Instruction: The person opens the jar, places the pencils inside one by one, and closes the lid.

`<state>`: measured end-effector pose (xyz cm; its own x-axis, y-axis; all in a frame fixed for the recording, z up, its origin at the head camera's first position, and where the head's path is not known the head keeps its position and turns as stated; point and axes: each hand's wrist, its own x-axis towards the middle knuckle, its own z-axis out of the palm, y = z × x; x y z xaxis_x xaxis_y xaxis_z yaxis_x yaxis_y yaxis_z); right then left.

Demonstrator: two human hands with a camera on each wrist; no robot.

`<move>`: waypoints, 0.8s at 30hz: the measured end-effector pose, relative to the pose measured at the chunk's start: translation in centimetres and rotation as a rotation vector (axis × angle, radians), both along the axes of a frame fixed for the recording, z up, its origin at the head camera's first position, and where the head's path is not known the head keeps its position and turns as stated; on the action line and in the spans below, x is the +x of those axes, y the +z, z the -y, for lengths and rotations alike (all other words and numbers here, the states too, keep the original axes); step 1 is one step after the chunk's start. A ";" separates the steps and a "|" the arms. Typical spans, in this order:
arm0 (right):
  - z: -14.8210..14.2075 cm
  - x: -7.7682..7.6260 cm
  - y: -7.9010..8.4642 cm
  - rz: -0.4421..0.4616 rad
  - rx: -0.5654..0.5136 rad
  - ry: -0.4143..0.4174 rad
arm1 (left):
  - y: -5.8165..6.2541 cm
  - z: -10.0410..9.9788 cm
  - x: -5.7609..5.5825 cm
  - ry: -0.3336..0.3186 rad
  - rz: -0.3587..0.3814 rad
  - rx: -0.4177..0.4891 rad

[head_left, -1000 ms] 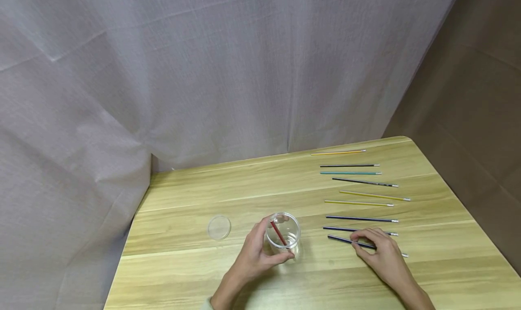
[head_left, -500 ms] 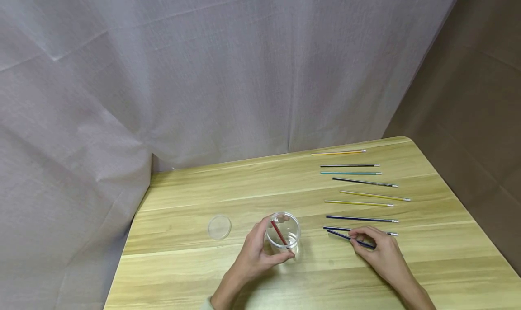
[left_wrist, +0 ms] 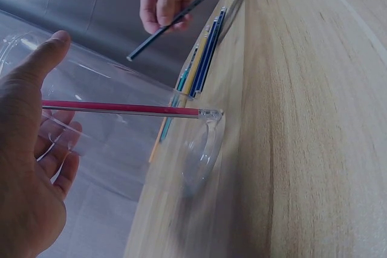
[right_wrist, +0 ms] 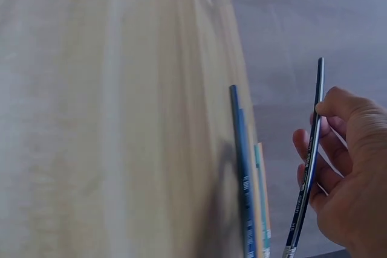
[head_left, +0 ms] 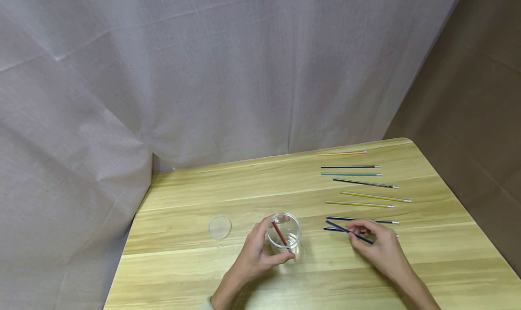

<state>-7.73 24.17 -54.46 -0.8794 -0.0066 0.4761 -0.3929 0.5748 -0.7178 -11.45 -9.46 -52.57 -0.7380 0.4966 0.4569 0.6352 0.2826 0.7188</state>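
Note:
A clear plastic jar (head_left: 292, 231) stands on the table at the middle front, and my left hand (head_left: 257, 250) grips it around its side. Inside it leans a red pencil (left_wrist: 121, 108), its eraser end at the jar's bottom in the left wrist view. My right hand (head_left: 376, 242) pinches a dark blue pencil (right_wrist: 310, 149) between thumb and fingers, raised off the table in both wrist views. Below that hand lie two more dark blue pencils, the nearer pencil (head_left: 330, 229) partly covered by the hand and the farther pencil (head_left: 342, 218) just behind.
Behind them on the table (head_left: 183, 265) lie two yellow pencils, a black patterned pencil (head_left: 362, 182), a teal pencil (head_left: 350, 174), a black pencil (head_left: 350, 166) and an orange pencil (head_left: 339, 154). A clear round lid (head_left: 220, 227) lies left of the jar. Grey curtain (head_left: 220, 75) hangs behind.
My right hand has lifted the nearest dark blue pencil off the table, moving it slightly up and tilting it across the pencil behind. My left hand and the jar have stayed put.

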 end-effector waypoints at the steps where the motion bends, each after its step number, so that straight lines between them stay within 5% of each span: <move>1: 0.1 -0.1 0.3 -0.011 0.001 0.003 | 0.0 0.0 0.0 0.000 0.000 0.000; 9: 0.4 -0.9 2.7 -0.139 0.017 0.061 | 0.0 0.0 0.0 -0.003 0.002 0.002; 24: 2.0 -1.2 8.0 -0.162 -0.039 0.111 | -0.1 0.0 0.0 -0.001 0.017 0.006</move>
